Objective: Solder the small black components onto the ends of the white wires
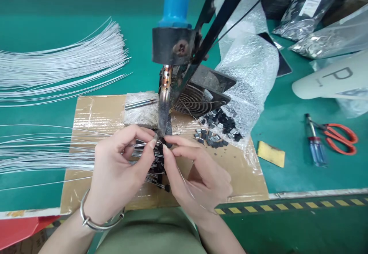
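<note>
A blue-handled soldering iron (165,89) is fixed in a black stand, its tip pointing down between my hands. Just left of the tip, my left hand (123,165) pinches a thin white wire (106,143) between thumb and forefinger. My right hand (198,165), on the other side, has its fingers pinched on a thin strand of solder wire (184,181), which trails down across the palm. The exact contact at the tip is hidden by my fingertips. Below my hands lie several wires (77,160) with black connectors (166,188) at their ends.
A wire bundle (94,58) lies at upper left. Loose black connectors (212,139) sit on the cardboard (241,177) beside bubble wrap (247,73) and a fan (195,98). A yellow sponge (271,154), screwdriver (316,146), red-handled scissors (342,139) and white cup (324,79) are at right.
</note>
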{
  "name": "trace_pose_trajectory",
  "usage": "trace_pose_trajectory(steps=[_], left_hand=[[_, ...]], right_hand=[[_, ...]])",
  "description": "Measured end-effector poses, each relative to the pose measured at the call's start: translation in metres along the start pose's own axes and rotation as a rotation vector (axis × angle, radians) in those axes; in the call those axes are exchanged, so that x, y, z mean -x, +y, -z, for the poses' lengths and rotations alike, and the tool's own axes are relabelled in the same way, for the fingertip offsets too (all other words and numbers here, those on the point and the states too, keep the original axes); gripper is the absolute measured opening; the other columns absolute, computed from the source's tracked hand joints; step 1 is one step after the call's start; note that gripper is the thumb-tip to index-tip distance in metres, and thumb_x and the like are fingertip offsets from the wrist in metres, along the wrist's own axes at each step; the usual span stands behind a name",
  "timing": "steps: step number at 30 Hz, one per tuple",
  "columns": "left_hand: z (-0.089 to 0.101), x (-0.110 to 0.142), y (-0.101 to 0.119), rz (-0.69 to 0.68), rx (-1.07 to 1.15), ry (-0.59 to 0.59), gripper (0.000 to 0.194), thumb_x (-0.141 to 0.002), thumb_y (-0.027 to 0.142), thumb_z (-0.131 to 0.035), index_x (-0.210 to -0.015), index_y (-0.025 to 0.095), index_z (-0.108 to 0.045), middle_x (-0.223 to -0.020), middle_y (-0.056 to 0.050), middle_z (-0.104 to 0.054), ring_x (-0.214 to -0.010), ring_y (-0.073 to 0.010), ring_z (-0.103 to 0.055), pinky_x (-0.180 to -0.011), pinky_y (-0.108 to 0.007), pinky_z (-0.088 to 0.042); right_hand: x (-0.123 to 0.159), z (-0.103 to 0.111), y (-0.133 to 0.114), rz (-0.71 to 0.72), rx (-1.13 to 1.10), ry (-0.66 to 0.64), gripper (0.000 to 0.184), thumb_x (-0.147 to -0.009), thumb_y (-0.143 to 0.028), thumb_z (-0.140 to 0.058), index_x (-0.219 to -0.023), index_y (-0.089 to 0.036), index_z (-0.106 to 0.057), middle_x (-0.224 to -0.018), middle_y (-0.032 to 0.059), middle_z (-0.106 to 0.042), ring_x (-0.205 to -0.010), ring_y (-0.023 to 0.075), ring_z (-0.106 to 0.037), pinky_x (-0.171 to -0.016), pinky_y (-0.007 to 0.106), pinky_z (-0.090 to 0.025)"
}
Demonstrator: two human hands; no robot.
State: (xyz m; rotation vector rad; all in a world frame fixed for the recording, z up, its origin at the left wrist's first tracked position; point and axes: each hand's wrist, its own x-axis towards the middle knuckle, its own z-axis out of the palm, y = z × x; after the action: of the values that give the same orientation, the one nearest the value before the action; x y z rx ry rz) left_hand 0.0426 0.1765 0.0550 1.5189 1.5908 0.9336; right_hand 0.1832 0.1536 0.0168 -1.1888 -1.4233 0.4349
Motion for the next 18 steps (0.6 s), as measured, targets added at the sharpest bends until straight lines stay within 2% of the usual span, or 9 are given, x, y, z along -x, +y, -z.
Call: trace_pose_trajectory(steps=[6,13,15,18], left_hand=[[-0.0001,-0.0002,-0.0008,0.005,0.018,0.008,0.008,-0.087,0.020,-0.073,-0.080,0.024,-0.072,-0.090,0.004,-0.078,-0.078,-0.0121,-0.071,-0.050,-0.024,-0.036],[-0.0008,-0.0022,-0.0012,-0.007,0.027,-0.007,0.009,-0.086,0.018,-0.070,-0.079,0.023,-0.071,-0.082,0.006,-0.075,-0.064,-0.0081,-0.060,-0.051,-0.022,-0.040],[-0.0013,-0.0024,-0.0028,-0.013,0.012,-0.012,0.010,-0.087,0.018,-0.069,-0.078,0.023,-0.070,-0.082,0.006,-0.075,-0.064,-0.0085,-0.059,-0.053,-0.022,-0.041],[-0.0013,-0.0014,-0.0047,-0.006,-0.030,-0.009,0.010,-0.087,0.021,-0.069,-0.077,0.023,-0.070,-0.084,0.004,-0.076,-0.067,-0.0107,-0.061,-0.051,-0.026,-0.037]], right_hand=[[0.0013,-0.0003,0.0003,-0.019,-0.041,0.010,0.021,-0.086,0.002,-0.073,-0.093,-0.018,-0.069,-0.101,0.0085,-0.082,-0.091,0.0154,-0.080,-0.085,0.026,-0.066],[0.0064,0.0000,0.0043,-0.085,-0.068,-0.025,0.021,-0.088,-0.001,-0.073,-0.097,-0.020,-0.069,-0.108,0.0063,-0.080,-0.098,0.0167,-0.078,-0.089,0.029,-0.064],[0.0075,0.0024,0.0063,-0.160,-0.059,0.049,0.019,-0.090,-0.005,-0.073,-0.101,-0.020,-0.069,-0.103,0.0033,-0.078,-0.094,0.0144,-0.076,-0.087,0.027,-0.061],[0.0072,0.0090,0.0092,-0.262,-0.049,0.129,0.010,-0.101,-0.015,-0.064,-0.102,-0.022,-0.070,-0.088,-0.0015,-0.069,-0.079,0.0105,-0.067,-0.072,0.024,-0.054]])
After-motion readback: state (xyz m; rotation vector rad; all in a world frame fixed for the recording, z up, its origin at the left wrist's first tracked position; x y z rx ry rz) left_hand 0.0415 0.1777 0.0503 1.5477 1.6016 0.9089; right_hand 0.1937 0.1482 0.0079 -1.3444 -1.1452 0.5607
